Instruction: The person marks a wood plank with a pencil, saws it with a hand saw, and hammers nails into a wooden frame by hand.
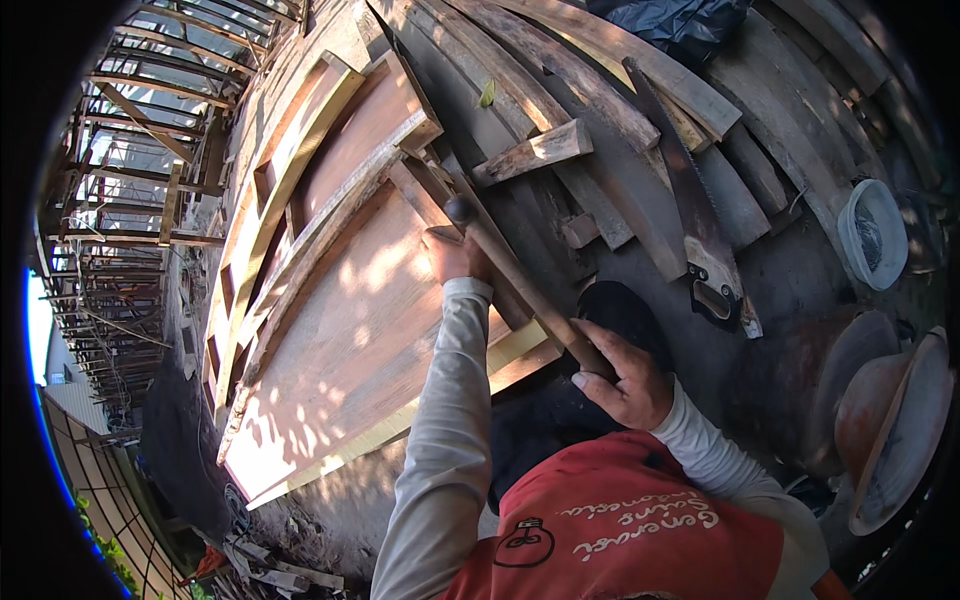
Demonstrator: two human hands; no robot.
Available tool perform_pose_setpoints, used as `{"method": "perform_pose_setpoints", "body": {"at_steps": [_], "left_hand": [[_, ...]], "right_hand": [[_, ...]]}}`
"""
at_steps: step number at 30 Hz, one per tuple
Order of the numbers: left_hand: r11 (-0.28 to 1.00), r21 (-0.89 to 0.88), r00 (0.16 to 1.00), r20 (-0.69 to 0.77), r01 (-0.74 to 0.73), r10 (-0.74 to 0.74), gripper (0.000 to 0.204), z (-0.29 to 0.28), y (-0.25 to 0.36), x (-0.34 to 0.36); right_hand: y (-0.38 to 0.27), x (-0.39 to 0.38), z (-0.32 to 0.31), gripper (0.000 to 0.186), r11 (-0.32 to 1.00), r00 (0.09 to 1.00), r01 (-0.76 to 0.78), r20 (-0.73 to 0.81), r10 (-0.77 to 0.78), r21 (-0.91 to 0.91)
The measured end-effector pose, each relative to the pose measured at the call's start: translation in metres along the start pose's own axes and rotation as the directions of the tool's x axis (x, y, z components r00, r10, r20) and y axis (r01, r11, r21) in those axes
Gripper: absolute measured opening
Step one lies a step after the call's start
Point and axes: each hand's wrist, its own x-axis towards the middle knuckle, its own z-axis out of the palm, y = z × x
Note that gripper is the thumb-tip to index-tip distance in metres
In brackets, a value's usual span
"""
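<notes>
A hammer with a long wooden handle and a dark, rounded head slants across the middle of the view. My right hand is wrapped round the lower end of its handle. Close beneath the hammer head, my left hand is closed at the edge of a wooden panel; its fingertips are partly hidden, so what they hold cannot be made out. Pale wood strips frame the panel. A rough-edged batten runs along its far side, and a second framed panel lies beyond.
A handsaw with a black handle rests on several planks at the right. Further right are a pale tub with small contents and a large worn basin. Black plastic lies at the back; wooden racks stand left.
</notes>
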Motion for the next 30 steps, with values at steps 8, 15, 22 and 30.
{"method": "perform_pose_setpoints", "body": {"at_steps": [8, 15, 22, 30], "left_hand": [[0.996, -0.057, 0.997, 0.012, 0.071, -0.071, 0.052, -0.012, 0.016, -0.004], [0.989, -0.12, 0.995, -0.034, 0.085, -0.089, 0.053, -0.018, 0.032, -0.007], [0.974, -0.183, 0.99, -0.007, 0.136, -0.139, 0.05, -0.025, 0.043, -0.003], [0.982, -0.147, 0.993, 0.016, 0.121, -0.12, 0.053, -0.013, 0.048, -0.007]], "right_hand": [[-0.087, 0.132, 0.116, 0.027, 0.634, 0.75, -0.594, 0.626, 0.214, 0.495], [-0.025, 0.199, 0.179, 0.009, 0.366, 0.798, -0.506, 0.264, 0.542, 0.781], [-0.02, 0.197, 0.178, 0.016, 0.412, 0.798, -0.583, 0.4, 0.45, 0.7], [-0.01, 0.196, 0.167, 0.013, 0.426, 0.79, -0.598, 0.409, 0.456, 0.679]]}}
